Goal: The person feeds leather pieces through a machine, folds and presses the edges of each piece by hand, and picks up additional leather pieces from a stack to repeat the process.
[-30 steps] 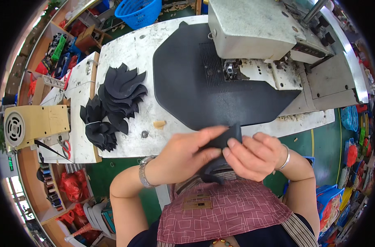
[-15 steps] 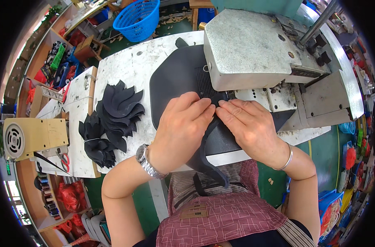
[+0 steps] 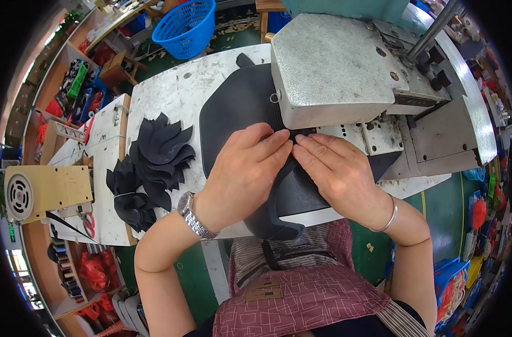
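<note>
A long curved strip of black material (image 3: pixel 274 216) passes beneath my hands, its free end drooping over the table's front edge above my apron. My left hand (image 3: pixel 246 165) is closed on the strip, fingertips pinching its upper part. Close beside it, my right hand (image 3: pixel 339 174) pinches the same part from the right, so the fingertips almost meet. They work right at the front lower edge of a grey metal machine head (image 3: pixel 331 64), over a black machine bed (image 3: pixel 233 104). My fingers and the head hide the strip's upper end.
Left of the bed, a fanned stack of curved black pieces (image 3: pixel 161 149) lies beside a tied black bundle (image 3: pixel 133 203) on the white tabletop (image 3: pixel 171 90). A beige machine (image 3: pixel 48 188) and red-handled scissors (image 3: pixel 88 224) are farther left. A blue basket (image 3: pixel 185 28) stands behind.
The strip's hanging end has moved up and slightly left, closer to the table edge. Both hands keep their pinch at the machine head, with little movement.
</note>
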Tool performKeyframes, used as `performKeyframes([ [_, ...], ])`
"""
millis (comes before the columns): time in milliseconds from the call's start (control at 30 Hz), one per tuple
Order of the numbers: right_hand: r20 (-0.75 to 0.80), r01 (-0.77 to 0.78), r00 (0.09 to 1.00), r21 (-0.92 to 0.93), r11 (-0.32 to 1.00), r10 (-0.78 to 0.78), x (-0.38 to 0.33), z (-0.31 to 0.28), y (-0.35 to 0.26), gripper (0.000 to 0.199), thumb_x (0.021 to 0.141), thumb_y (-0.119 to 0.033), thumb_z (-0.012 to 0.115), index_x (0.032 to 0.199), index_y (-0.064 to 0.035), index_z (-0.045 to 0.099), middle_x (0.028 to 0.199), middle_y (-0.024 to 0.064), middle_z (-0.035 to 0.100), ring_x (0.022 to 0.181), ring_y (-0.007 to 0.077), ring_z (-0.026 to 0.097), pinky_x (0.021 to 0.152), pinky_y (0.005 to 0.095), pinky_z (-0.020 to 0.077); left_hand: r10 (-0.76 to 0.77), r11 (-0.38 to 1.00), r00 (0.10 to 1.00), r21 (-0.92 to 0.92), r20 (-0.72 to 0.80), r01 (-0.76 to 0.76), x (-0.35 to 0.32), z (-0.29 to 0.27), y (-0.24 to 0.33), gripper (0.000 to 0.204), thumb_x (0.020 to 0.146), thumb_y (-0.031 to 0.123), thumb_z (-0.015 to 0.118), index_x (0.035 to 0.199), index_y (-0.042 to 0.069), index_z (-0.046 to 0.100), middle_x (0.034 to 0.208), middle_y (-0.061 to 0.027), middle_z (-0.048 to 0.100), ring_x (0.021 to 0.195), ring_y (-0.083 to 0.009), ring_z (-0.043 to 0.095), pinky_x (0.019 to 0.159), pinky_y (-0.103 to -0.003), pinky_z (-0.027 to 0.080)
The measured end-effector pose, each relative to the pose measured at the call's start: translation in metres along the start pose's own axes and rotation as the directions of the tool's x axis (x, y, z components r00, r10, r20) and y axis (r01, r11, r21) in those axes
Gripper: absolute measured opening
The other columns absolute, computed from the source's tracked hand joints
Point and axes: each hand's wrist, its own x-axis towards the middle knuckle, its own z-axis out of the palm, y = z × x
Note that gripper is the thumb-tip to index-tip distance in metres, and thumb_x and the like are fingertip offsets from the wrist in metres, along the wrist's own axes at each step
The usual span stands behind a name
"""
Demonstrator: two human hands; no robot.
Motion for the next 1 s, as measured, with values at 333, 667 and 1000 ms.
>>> performKeyframes([
  [333, -0.019, 0.032, 0.999, 0.026, 0.999, -0.031, -0.002, -0.002, 0.000, 0.034, 0.065, -0.007, 0.063, 0.096, 0.0061, 0.065, 0.100, 0.0176, 0.066, 0.091, 0.0280, 0.065, 0.080, 0.0352, 0.0549, -0.010, 1.000, 1.000, -0.007, 0.014, 0.010, 0.001, -0.003, 0.003, 0.036, 0.072, 0.003, 0.070, 0.107, 0.001, 0.067, 0.113, -0.0112, 0.066, 0.101, -0.0292, 0.059, 0.085, -0.037, 0.047],
  [667, 0.019, 0.007, 1.000, 0.007, 1.000, -0.007, 0.000, -0.004, -0.002, 0.034, 0.065, -0.007, 0.062, 0.096, 0.0061, 0.063, 0.100, 0.0183, 0.065, 0.093, 0.0291, 0.065, 0.082, 0.0352, 0.0541, -0.034, 0.999, 0.999, -0.004, 0.034, 0.034, 0.003, -0.001, 0.000, 0.036, 0.073, 0.005, 0.070, 0.109, 0.000, 0.067, 0.115, -0.0117, 0.065, 0.105, -0.0294, 0.057, 0.087, -0.038, 0.047],
  [1000, -0.019, -0.001, 1.000, 0.088, 0.996, 0.002, -0.015, -0.009, -0.005, 0.034, 0.067, -0.013, 0.066, 0.096, 0.0036, 0.064, 0.101, 0.0159, 0.065, 0.091, 0.0284, 0.064, 0.079, 0.0360, 0.0539, -0.029, 1.000, 0.996, 0.011, 0.081, 0.028, 0.006, -0.006, 0.000, 0.037, 0.079, 0.012, 0.069, 0.113, -0.002, 0.064, 0.113, -0.0147, 0.065, 0.105, -0.0313, 0.056, 0.085, -0.039, 0.046],
])
